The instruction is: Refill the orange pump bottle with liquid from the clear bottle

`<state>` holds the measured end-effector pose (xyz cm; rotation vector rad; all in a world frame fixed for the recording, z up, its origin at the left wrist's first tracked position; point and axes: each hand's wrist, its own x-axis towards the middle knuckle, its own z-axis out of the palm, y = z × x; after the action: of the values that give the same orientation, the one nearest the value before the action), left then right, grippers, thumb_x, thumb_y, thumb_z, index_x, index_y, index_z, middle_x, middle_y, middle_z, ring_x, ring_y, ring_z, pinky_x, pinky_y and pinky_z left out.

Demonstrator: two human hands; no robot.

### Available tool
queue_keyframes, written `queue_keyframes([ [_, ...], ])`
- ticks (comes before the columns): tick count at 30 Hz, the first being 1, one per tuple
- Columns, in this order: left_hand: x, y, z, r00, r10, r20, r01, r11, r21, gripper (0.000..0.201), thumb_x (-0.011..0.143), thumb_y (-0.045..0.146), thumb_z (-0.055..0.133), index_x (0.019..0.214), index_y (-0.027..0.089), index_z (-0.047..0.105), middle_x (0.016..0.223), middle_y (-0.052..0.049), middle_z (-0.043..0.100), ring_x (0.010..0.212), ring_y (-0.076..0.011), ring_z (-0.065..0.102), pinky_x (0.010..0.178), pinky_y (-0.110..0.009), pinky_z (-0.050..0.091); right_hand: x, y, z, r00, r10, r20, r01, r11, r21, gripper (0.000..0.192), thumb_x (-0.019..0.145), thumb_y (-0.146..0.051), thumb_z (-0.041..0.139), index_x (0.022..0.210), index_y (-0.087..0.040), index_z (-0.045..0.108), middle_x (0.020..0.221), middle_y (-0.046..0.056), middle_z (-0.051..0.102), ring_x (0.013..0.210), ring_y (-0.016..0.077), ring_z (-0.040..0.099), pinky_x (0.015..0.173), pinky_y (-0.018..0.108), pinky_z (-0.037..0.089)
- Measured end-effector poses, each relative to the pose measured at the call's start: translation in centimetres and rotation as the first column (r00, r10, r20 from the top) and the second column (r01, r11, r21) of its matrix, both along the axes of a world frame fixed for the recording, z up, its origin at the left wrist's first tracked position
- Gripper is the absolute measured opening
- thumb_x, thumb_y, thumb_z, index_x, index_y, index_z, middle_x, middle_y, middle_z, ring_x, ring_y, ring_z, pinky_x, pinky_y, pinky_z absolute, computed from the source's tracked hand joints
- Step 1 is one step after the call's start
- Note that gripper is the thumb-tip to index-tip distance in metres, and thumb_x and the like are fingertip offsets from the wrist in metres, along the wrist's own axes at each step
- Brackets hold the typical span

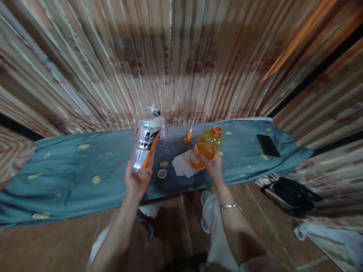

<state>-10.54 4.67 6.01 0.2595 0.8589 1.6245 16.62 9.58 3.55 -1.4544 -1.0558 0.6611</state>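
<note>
My left hand (138,180) grips a clear plastic drink bottle (146,145) low down, near its base. The bottle has a silver, black and orange label, stands nearly upright and shows an uncapped mouth. Around a translucent orange bottle (209,142) my right hand (213,166) is closed; that bottle leans to the right, its neck open, with liquid visible inside. Between the two, an orange and white spray head (188,136) lies on the cloth. A crinkled white tissue (183,164) is spread below the orange bottle. Close to my left hand rests a round, pale cap (162,173).
A blue-grey cloth with pineapple prints (76,166) covers the long table. Another small bottle (162,130) is partly hidden behind the drink bottle. A dark phone (268,146) lies at the right. On the floor sits a black bag (292,194). Striped curtains (181,68) hang behind.
</note>
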Motion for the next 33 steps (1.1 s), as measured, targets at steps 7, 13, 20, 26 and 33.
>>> queue_keyframes([
  [7, -0.2, 0.4, -0.4, 0.998, 0.058, -0.039, -0.059, 0.998, -0.007, 0.045, 0.067, 0.02, 0.078, 0.111, 0.02, 0.069, 0.108, -0.008, 0.077, 0.1, -0.0239, 0.071, 0.082, -0.034, 0.061, 0.0, -0.2, -0.2, 0.999, 0.02, 0.03, -0.02, 1.0, 0.009, 0.072, 0.059, -0.066, 0.082, 0.109, -0.016, 0.069, 0.108, 0.016, 0.08, 0.097, 0.0326, 0.076, 0.092, 0.05, 0.06],
  [13, -0.3, 1.3, -2.4, 0.989, 0.076, -0.128, -0.084, 0.995, -0.061, 0.042, 0.062, 0.012, 0.077, 0.103, 0.014, 0.068, 0.093, -0.008, 0.076, 0.091, -0.022, 0.073, 0.09, -0.036, 0.059, 0.4, -0.2, -0.8, 0.997, 0.022, 0.071, -0.022, 1.0, -0.004, 0.067, 0.061, -0.065, 0.081, 0.107, -0.017, 0.071, 0.105, 0.015, 0.08, 0.096, 0.032, 0.075, 0.09, 0.049, 0.06],
  [20, -1.1, 3.8, -4.7, 0.914, 0.154, -0.374, -0.195, 0.978, -0.073, 0.051, 0.049, 0.006, 0.083, 0.094, 0.019, 0.063, 0.087, 0.0, 0.073, 0.082, -0.0182, 0.07, 0.088, -0.036, 0.056, 0.3, -0.3, -0.8, 0.995, -0.003, 0.103, 0.002, 1.0, 0.013, 0.066, 0.06, -0.067, 0.081, 0.103, -0.017, 0.071, 0.099, 0.014, 0.081, 0.09, 0.0325, 0.076, 0.087, 0.05, 0.06],
  [26, -1.2, 5.1, -6.6, 0.747, 0.211, -0.63, -0.295, 0.955, -0.03, 0.074, 0.036, 0.008, 0.091, 0.102, 0.023, 0.061, 0.096, 0.002, 0.067, 0.1, -0.0208, 0.066, 0.095, -0.033, 0.049, 0.2, -0.4, -0.9, 0.995, 0.025, 0.101, -0.027, 1.0, 0.013, 0.066, 0.063, -0.064, 0.08, 0.109, -0.018, 0.069, 0.104, 0.014, 0.08, 0.095, 0.0334, 0.076, 0.09, 0.052, 0.059],
  [33, -0.9, 4.9, -7.3, 0.643, 0.17, -0.747, -0.28, 0.96, -0.022, 0.08, 0.033, 0.015, 0.095, 0.105, 0.023, 0.06, 0.107, -0.002, 0.063, 0.118, -0.0284, 0.061, 0.107, -0.04, 0.043, 0.1, -0.3, -0.9, 0.997, 0.044, 0.061, -0.044, 0.999, 0.006, 0.069, 0.062, -0.058, 0.083, 0.116, -0.018, 0.068, 0.109, 0.012, 0.079, 0.1, 0.0324, 0.075, 0.095, 0.053, 0.059],
])
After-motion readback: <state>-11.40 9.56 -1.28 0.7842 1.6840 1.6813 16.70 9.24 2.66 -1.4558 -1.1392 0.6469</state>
